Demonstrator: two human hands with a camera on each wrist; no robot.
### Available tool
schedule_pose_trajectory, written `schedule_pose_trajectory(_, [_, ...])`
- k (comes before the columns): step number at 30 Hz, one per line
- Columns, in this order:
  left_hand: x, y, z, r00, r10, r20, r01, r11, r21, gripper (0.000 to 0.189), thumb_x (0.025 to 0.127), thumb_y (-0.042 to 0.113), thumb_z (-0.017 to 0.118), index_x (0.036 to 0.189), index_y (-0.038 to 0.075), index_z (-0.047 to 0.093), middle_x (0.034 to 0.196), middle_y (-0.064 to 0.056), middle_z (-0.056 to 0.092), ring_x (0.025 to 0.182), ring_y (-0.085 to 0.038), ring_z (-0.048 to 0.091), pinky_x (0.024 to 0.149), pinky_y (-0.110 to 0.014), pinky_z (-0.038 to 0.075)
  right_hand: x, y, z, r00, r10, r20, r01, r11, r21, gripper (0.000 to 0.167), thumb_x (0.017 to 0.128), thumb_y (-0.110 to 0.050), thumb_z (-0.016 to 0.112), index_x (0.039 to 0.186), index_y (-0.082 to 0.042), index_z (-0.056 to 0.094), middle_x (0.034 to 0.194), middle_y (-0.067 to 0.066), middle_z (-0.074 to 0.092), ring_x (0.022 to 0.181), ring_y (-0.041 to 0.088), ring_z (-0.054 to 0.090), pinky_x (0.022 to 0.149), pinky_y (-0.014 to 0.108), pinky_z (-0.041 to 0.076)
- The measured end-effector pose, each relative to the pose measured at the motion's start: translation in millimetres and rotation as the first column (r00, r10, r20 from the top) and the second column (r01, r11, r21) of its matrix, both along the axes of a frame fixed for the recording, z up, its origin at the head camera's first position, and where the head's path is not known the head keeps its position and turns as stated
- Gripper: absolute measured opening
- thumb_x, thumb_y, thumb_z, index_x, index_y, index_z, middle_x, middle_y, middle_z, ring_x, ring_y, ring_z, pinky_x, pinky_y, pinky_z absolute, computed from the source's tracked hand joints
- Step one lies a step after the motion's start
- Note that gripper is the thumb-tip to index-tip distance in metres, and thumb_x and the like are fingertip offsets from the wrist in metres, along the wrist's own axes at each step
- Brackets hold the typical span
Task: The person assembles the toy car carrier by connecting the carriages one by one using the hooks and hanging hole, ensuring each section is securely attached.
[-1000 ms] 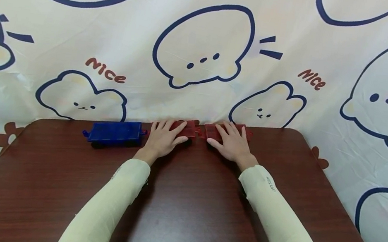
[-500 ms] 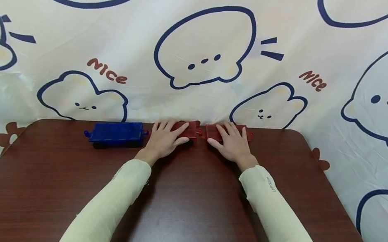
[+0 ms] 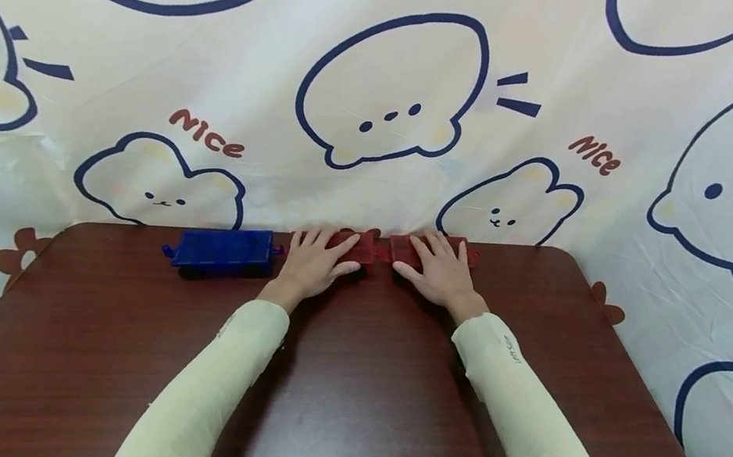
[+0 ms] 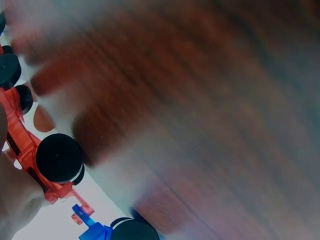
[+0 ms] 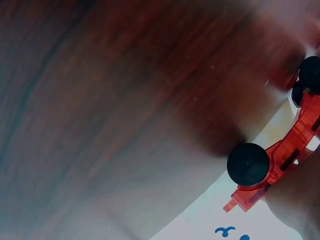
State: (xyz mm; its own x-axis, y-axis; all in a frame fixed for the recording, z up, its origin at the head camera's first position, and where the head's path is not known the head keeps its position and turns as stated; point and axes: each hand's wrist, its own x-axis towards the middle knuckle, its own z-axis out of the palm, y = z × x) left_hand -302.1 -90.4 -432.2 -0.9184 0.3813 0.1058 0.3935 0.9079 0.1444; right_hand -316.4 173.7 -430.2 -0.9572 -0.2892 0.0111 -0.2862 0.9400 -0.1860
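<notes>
In the head view my left hand (image 3: pixel 311 264) rests on a red toy train car (image 3: pixel 362 247) at the table's far edge, fingers spread over its top. My right hand (image 3: pixel 438 272) lies likewise over a second red car (image 3: pixel 400 249), thumb toward the first. Both cars are partly covered by the hands; their facing couplings (image 3: pixel 381 253) meet or overlap between them. A blue flatbed car (image 3: pixel 226 249) stands left of the left hand, its hook by the left red car. The left wrist view shows the red car's black wheel (image 4: pixel 60 158) and the blue hook (image 4: pixel 83 210).
The brown wooden table (image 3: pixel 339 414) ends just behind the cars. A white cloth (image 3: pixel 274 88) printed with cartoon animals hangs behind and at both sides. In the right wrist view, a black wheel (image 5: pixel 248 164) of the right red car stands near the table edge.
The head view has shifted slightly, so everything sits a little further right. Both hands keep their places on the red cars, and the blue car stays beside them.
</notes>
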Motion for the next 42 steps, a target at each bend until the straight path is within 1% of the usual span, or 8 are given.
schedule_pose_trajectory(7, [-1.6,-0.5,-1.7,1.000,0.008,0.018,-0.008,1.000,0.011,0.066,0.102,0.062,0.040,0.160,0.032,0.032,0.158,-0.012,0.031,0.147,-0.037,0.023,0.117,-0.066,0.012,-1.9,0.2,-0.4,1.000,0.009,-0.006,-0.009,1.000,-0.020,0.081,0.098,-0.069,0.042,0.160,-0.019,0.034,0.165,0.010,0.026,0.153,0.035,0.015,0.117,0.068,-0.001])
schedule_pose_trajectory(12, [-1.9,-1.2,-1.9,1.000,0.008,0.008,-0.008,1.000,0.011,0.065,0.102,0.061,0.043,0.160,0.031,0.034,0.158,-0.013,0.032,0.146,-0.038,0.025,0.117,-0.066,0.013,-1.8,-0.9,0.1,1.000,0.012,-0.005,-0.012,0.999,-0.029,0.080,0.098,-0.069,0.043,0.160,-0.018,0.034,0.164,0.010,0.027,0.153,0.036,0.015,0.117,0.068,-0.001])
schedule_pose_trajectory(15, [-1.7,-1.2,-0.9,1.000,0.010,0.009,-0.010,1.000,0.001,0.066,0.102,0.061,0.043,0.160,0.031,0.034,0.158,-0.013,0.032,0.146,-0.038,0.024,0.117,-0.066,0.013,-1.2,-1.6,0.7,1.000,0.011,-0.004,-0.011,0.999,-0.032,0.080,0.098,-0.068,0.043,0.160,-0.018,0.034,0.164,0.010,0.027,0.153,0.036,0.015,0.117,0.068,-0.001])
schedule_pose_trajectory(21, [-2.2,-0.6,0.1,1.000,0.013,0.002,-0.013,1.000,-0.025,0.066,0.102,0.063,0.039,0.160,0.032,0.033,0.159,-0.012,0.033,0.147,-0.037,0.025,0.117,-0.065,0.013,-0.9,-1.6,1.2,1.000,0.009,-0.009,-0.009,0.999,-0.032,0.080,0.098,-0.068,0.043,0.160,-0.018,0.034,0.164,0.010,0.027,0.153,0.035,0.016,0.117,0.068,0.000])
schedule_pose_trajectory(25, [0.0,-1.3,1.5,1.000,0.015,0.003,-0.015,0.999,-0.030,0.066,0.103,0.062,0.039,0.160,0.031,0.033,0.160,-0.013,0.032,0.148,-0.038,0.024,0.117,-0.065,0.013,-1.7,-2.3,0.4,1.000,0.009,-0.006,-0.009,1.000,-0.028,0.079,0.098,-0.068,0.043,0.160,-0.019,0.033,0.165,0.009,0.026,0.153,0.034,0.015,0.118,0.067,-0.001])
schedule_pose_trajectory(29, [1.7,-2.4,2.6,1.000,0.013,0.010,-0.013,0.999,-0.034,0.065,0.103,0.062,0.038,0.160,0.031,0.033,0.161,-0.013,0.030,0.149,-0.037,0.022,0.118,-0.065,0.011,-1.5,-2.9,0.3,1.000,0.013,-0.005,-0.013,1.000,-0.019,0.079,0.098,-0.068,0.043,0.160,-0.019,0.033,0.165,0.010,0.025,0.153,0.034,0.015,0.118,0.067,-0.001])
schedule_pose_trajectory(35, [1.2,-1.1,3.8,1.000,0.000,0.030,0.001,0.999,-0.046,0.066,0.104,0.062,0.036,0.161,0.030,0.031,0.164,-0.011,0.025,0.152,-0.036,0.018,0.118,-0.066,0.010,-0.6,-2.5,0.6,1.000,0.025,0.005,-0.025,1.000,-0.005,0.081,0.098,-0.069,0.041,0.161,-0.018,0.032,0.165,0.011,0.025,0.153,0.035,0.015,0.117,0.068,0.000])
schedule_pose_trajectory(42, [0.4,3.4,3.3,0.999,-0.009,0.050,0.011,0.999,-0.042,0.067,0.104,0.063,0.035,0.162,0.030,0.029,0.166,-0.011,0.022,0.153,-0.036,0.013,0.118,-0.067,0.008,-0.2,1.5,2.2,1.000,0.025,-0.005,-0.025,1.000,0.015,0.079,0.099,-0.067,0.042,0.160,-0.018,0.033,0.165,0.009,0.025,0.153,0.034,0.015,0.117,0.069,0.001])
